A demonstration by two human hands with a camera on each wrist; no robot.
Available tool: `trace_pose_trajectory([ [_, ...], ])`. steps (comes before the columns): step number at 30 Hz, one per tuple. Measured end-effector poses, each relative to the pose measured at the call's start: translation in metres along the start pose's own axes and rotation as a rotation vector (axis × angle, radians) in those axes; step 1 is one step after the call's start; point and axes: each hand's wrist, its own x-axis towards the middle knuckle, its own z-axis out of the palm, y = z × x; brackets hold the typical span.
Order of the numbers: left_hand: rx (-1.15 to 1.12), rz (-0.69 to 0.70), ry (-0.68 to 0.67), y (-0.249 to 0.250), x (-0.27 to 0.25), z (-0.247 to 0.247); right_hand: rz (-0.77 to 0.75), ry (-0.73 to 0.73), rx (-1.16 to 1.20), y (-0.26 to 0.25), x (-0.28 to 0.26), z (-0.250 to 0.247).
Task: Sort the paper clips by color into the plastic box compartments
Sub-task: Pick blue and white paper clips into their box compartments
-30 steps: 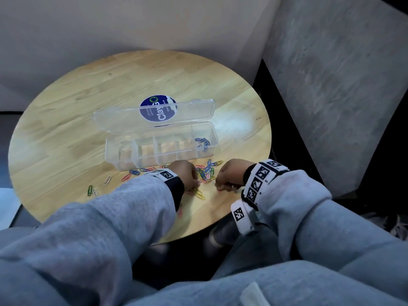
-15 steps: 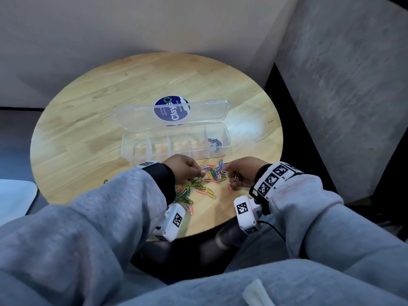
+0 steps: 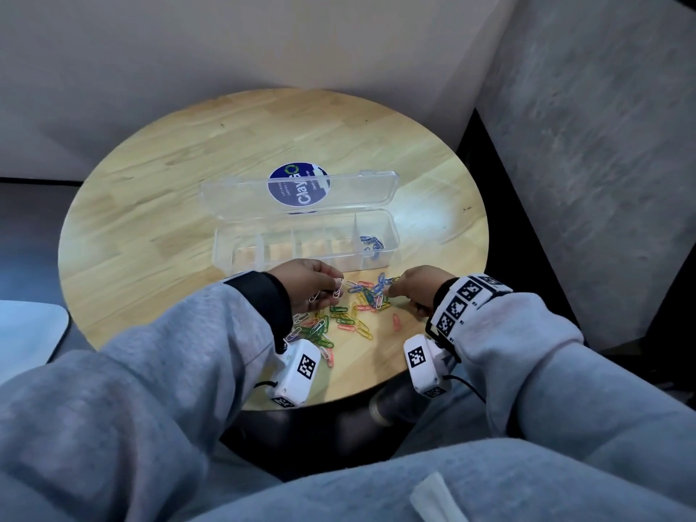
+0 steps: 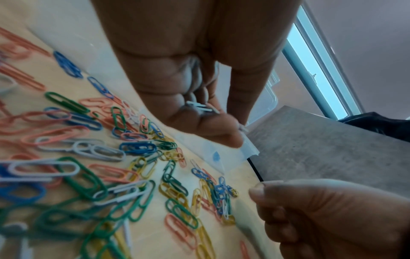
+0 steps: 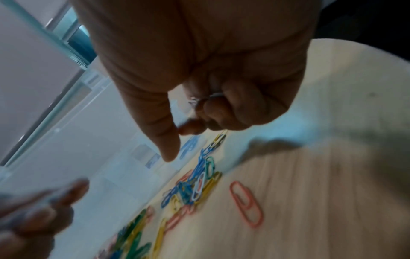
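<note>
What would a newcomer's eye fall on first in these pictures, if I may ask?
Probably the heap of coloured paper clips spread on the round wooden table, between the two hands. Just behind it stands the clear plastic box, lid open, with blue clips in its rightmost compartment. The left hand pinches white clips.
</note>
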Motion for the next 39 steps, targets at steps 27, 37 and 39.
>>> trace_pose_trajectory([
  [27,-0.361,0.096,0.009,0.032,-0.009,-0.020,-0.129,-0.198,0.376,-0.019,-0.016,-0.003],
  [37,-0.351,0.091,0.032,0.051,0.006,-0.018,-0.182,-0.288,0.867,-0.066,-0.023,-0.014],
  [39,-0.337,0.086,0.041,0.056,0.011,-0.018,-0.144,-0.286,0.896,-0.076,-0.019,-0.015],
])
